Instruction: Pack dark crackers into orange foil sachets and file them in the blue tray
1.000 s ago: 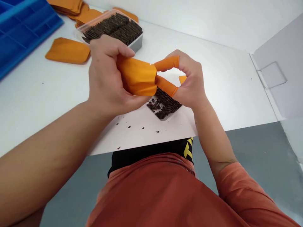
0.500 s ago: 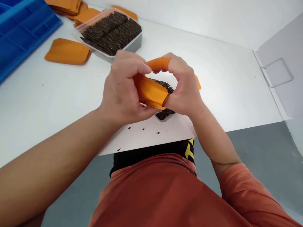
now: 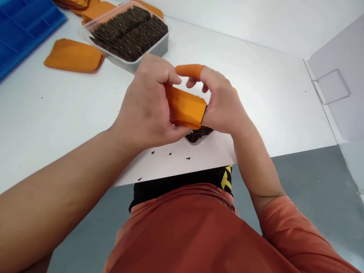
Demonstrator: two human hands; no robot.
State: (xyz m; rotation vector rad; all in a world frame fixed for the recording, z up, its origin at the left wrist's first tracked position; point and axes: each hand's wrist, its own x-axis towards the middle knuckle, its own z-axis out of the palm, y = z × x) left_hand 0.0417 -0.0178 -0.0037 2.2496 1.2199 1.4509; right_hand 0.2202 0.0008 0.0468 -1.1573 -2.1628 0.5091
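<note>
L hand (image 3: 150,102): curled, gripping orange packet (image 3: 187,107); its far end hidden in palm
R hand (image 3: 220,100): open; thumb tip hidden at packet mouth; index in orange cot (image 3: 190,71)
Small tub (image 3: 196,141): under fingers; mostly hidden

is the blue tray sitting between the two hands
No, the blue tray lies at the upper left, well away from both the left hand and the right hand.
</note>
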